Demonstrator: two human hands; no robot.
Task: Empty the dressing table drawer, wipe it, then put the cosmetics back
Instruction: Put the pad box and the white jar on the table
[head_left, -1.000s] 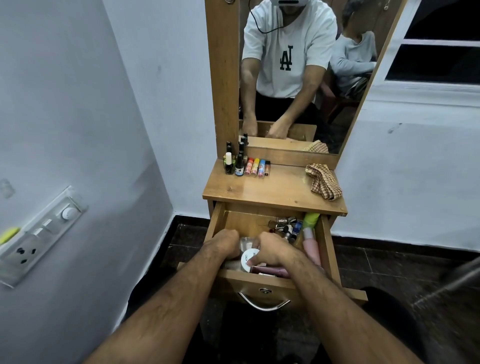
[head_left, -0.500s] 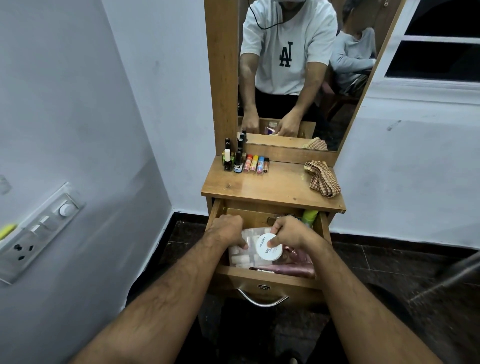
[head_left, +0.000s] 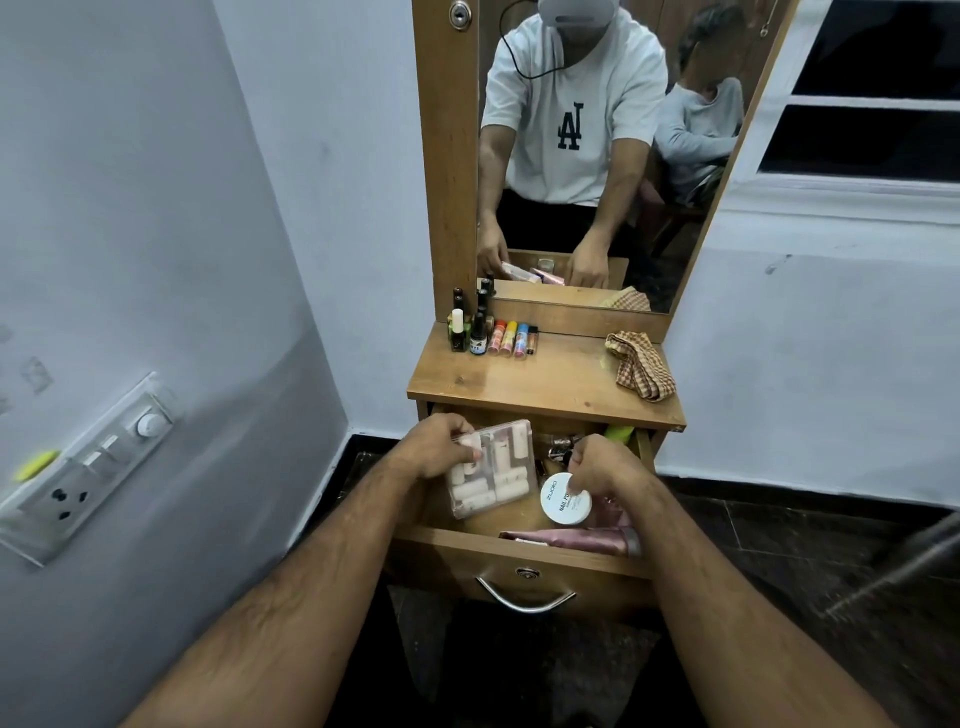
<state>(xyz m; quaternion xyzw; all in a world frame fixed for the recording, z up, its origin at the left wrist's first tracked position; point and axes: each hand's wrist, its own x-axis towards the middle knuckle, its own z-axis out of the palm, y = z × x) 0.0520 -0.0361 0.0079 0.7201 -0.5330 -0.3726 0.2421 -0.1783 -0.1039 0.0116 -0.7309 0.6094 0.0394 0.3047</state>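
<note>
Head view: the left hand (head_left: 434, 449) gripped a clear case (head_left: 491, 467) by its far left corner, tilted above the open drawer (head_left: 519, 551). The right hand (head_left: 597, 465) pinched a round white jar (head_left: 566, 500). The desk (head_left: 545, 379) top lay just beyond both hands, its bare middle nearer than the bottles (head_left: 488, 332).

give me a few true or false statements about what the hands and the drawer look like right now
1. The left hand holds a clear case of small white items. True.
2. The right hand grips the checked cloth. False: it pinches a round white jar; the cloth lies on the tabletop.
3. The drawer is pushed shut. False: it is pulled open, with items inside.
4. Small bottles stand at the back left of the tabletop. True.
</note>
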